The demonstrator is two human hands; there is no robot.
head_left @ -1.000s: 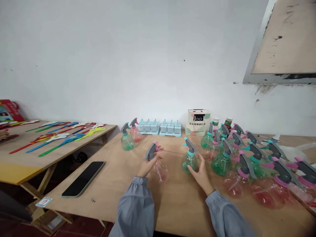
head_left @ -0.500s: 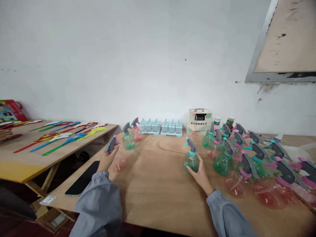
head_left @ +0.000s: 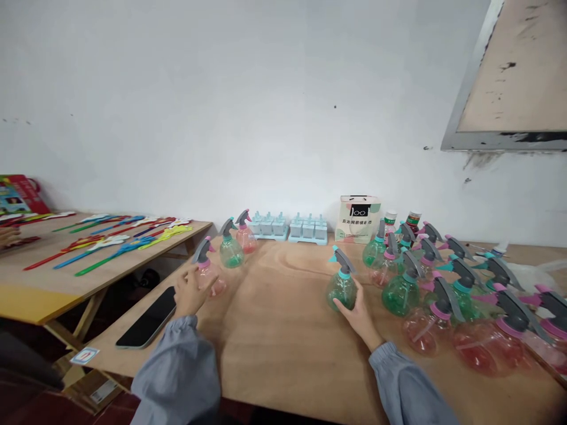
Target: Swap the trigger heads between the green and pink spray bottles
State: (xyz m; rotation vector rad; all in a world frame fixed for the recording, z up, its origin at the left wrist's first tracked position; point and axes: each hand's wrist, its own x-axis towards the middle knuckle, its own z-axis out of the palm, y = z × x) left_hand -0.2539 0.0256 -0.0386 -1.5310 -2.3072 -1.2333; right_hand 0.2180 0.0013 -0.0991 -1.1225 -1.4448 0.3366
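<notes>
A pink spray bottle [head_left: 207, 273] with a grey trigger stands upright near the left end of the wooden table [head_left: 283, 336]. My left hand [head_left: 188, 293] is just beside it, fingers spread and open, at most brushing its side. My right hand [head_left: 357, 313] curls round the lower right side of a green spray bottle [head_left: 340, 285] with a teal collar, standing upright in the middle of the table.
A black phone [head_left: 146, 319] lies by the table's left edge. Two more bottles [head_left: 231, 249] stand behind the pink one, then light-blue moulds [head_left: 287, 228] and a small box [head_left: 358, 218]. Several spray bottles [head_left: 443, 283] crowd the right side. A second table [head_left: 53, 289] holds coloured sticks.
My left hand carried the pink bottle from the table's middle to the left, stood it upright and opened away from it. My right hand stayed on the green bottle.
</notes>
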